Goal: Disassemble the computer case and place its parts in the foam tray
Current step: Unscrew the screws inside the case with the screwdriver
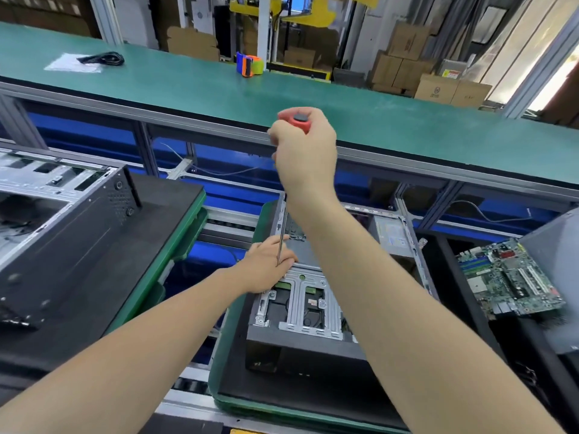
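a long green desk (188, 89) runs across the far side, with cardboard boxes (438, 86) stacked behind it. at the left, a second case (78, 233) lies open on its own black foam slab. in the middle, the foam tray (313, 396), black foam inside a green rim, carries the case (313, 336), which lies open side up with its grey drive cage (310, 302) toward the camera and a grey power supply (391, 236) at its far end. to the right of the case, apart from it, a green motherboard (507, 277) lies flat on black foam; whether this foam is part of the same tray i cannot tell. both bare forearms reach in from the near edge. the hands are well apart, one high and one low, both on the screwdriver (282, 233), which stands nearly upright over the far left part of the case. the right hand (304, 151) is clamped round its red handle (299, 120), fingers wrapped tight and the black cap showing on top. the left hand (266, 267) rests on the case, its fingers closed round the low end of the thin shaft, so the tip is hidden. on the desk, a tape dispenser (249, 64) in orange, blue and green stands near the back edge, and a coiled black cable (101, 58) lies far to the left, partly on a clear bag (69, 64).
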